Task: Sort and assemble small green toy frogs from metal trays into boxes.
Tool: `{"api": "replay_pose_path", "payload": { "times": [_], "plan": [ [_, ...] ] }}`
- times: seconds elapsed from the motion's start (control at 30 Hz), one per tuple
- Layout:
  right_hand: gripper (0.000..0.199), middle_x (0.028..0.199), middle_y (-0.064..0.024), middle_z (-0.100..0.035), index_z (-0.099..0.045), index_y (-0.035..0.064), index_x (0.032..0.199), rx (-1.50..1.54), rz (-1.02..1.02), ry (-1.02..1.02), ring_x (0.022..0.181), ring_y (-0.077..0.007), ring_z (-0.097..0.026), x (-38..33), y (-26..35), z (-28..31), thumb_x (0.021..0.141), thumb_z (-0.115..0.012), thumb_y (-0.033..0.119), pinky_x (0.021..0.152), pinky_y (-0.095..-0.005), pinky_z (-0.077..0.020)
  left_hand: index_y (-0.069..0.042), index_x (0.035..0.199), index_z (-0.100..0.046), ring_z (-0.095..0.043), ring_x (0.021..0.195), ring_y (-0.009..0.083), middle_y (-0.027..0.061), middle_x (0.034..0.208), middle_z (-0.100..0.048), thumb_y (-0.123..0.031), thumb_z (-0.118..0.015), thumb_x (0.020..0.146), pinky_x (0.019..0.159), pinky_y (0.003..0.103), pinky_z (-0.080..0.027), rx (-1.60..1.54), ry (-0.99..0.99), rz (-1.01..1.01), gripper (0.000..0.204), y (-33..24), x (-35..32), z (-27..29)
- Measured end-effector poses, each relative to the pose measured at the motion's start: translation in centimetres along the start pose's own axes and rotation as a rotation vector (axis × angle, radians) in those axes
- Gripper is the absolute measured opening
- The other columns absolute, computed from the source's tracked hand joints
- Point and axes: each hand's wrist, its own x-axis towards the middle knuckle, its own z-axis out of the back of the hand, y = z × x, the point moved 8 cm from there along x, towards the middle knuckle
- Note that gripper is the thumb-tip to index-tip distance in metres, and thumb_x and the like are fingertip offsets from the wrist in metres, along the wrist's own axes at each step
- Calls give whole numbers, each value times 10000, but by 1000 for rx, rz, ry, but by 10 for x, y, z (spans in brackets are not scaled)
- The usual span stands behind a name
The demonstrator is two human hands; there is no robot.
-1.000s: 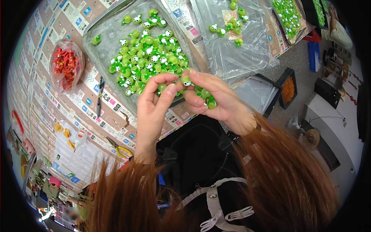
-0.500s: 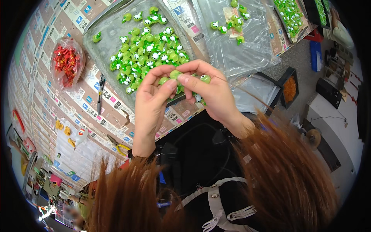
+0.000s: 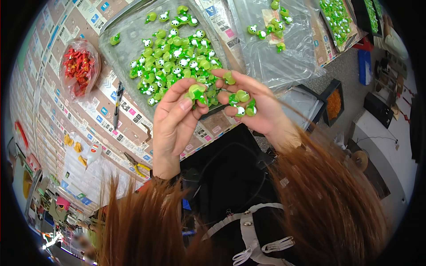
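Long reddish hair falls forward over a dark apron as a worker sorts small green frog charms at a paper-covered table. The left hand pinches a single green charm between thumb and forefinger, the other fingers loosely curled; at its three o'clock, almost touching, the right hand lies half open, cradling several more charms in the cupped palm and fingers, one perched at a fingertip. Both hands hover just past the table's near edge, with the heaped pile of charms on a clear plastic sheet at twelve o'clock. The loose handful looks the weak point: a tilt of the open palm could send pieces off the edge, and hanging hair might snag them. A pen lies at nine o'clock, pliers at seven, a bag of red pieces at ten, and a second sheet with a few charms at one.
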Motion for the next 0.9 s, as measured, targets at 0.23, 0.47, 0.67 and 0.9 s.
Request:
{"api": "replay_pose_path", "payload": {
  "times": [0.23,0.47,0.67,0.9],
  "plan": [
    [328,828,-23,-467,-430,28,1072,-120,15,121,558,-75,-415,-2,0,-15,858,-391,274,384,-172,-314,28,1106,-406,-506,819,154,135,998,-509,-60,-453,797,715,283,-430,-40,78,-6,325,-3,-1,-6],
    [305,729,-9,-464,-468,40,967,-66,-23,93,537,-75,-410,-3,-3,-13,856,-393,314,359,-169,-294,33,1110,-404,-504,841,163,127,1002,-508,-72,-461,794,715,293,-428,-58,97,-1,338,-3,-1,-9],
    [286,710,-5,-470,-474,58,921,-154,-9,60,527,-72,-416,-6,0,-19,852,-400,325,355,-171,-289,34,1119,-398,-503,858,171,125,1008,-506,-66,-455,793,717,301,-429,-65,110,-7,346,-5,-2,-8],
    [278,662,-3,-468,-465,73,810,-158,-4,-19,486,-76,-425,-5,-1,-18,850,-399,340,336,-174,-280,27,1111,-399,-497,861,175,115,989,-499,-81,-443,804,718,320,-432,-110,60,5,329,-4,0,-11]
  ]
}}
